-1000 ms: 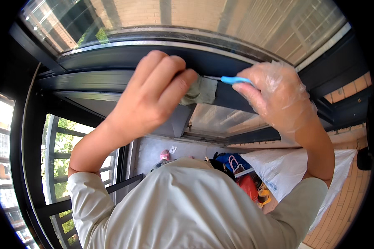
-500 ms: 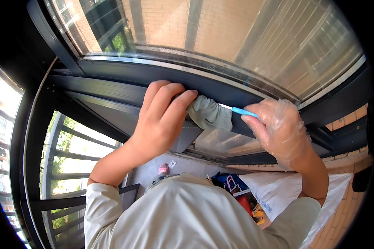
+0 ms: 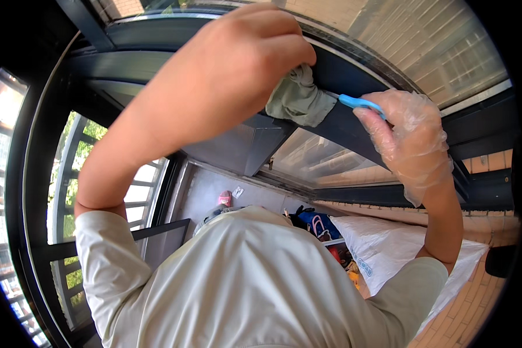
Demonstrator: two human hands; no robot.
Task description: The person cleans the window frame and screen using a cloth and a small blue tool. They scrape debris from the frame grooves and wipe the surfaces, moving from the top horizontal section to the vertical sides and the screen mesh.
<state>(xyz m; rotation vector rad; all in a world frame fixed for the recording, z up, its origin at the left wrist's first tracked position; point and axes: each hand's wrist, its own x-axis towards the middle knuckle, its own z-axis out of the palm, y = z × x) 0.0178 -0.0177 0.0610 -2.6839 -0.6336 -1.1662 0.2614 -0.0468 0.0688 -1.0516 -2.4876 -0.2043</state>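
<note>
cloth [image 3: 303, 100], grey-green and rumpled, is right in the middle of the action, lying against the dark window frame [image 3: 354, 138] below the glass [image 3: 423, 49]! the person's bare left hand [image 3: 255, 58] is up high, big in the view, fingers curled well in, the cloth's upper end bunched at the fingertips; the thumb is out of sight, so how tight that pinch is, one cannot tell. and over on the other side, the right hand [image 3: 410, 120], wrapped in a loose, see-through plastic glove [image 3: 429, 136], is closed around a blue handle [image 3: 354, 102], thumb pressed along its lower side. the front of that handle points straight at the cloth, a thin pale piece running between the two; its far end is hidden, and whether it goes into the folds or behind them is hard to call. both arms reach forward from the sleeves of a pale shirt [image 3: 232, 284]. down below, a pink shoe [image 3: 225, 198] on the grey floor [image 3: 198, 184], a blue bag [image 3: 323, 226], and just beside it a big white sack [image 3: 391, 246] spread toward the brick-patterned surface [image 3: 467, 301]!
</note>
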